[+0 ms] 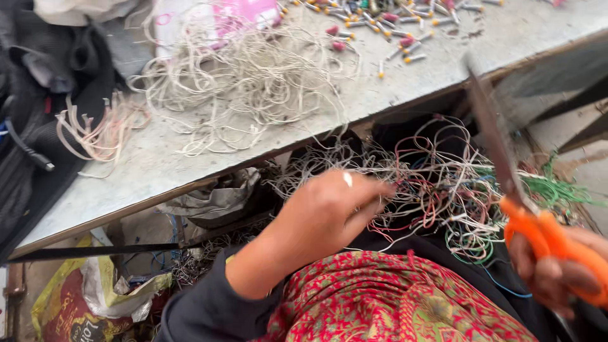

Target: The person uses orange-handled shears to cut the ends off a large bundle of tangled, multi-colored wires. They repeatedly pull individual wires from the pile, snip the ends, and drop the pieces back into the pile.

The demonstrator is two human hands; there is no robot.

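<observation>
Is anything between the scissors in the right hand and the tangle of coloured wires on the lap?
Nothing visible. The scissors in the right hand rise beside the wire tangle, blades over its right part. The left hand grips the tangle's left side, away from the blades.

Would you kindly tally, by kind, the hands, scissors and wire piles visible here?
Hands: 2, left hand and right hand
Scissors: 1
Wire piles: 2, pale pile and coloured tangle
Total: 5
</observation>
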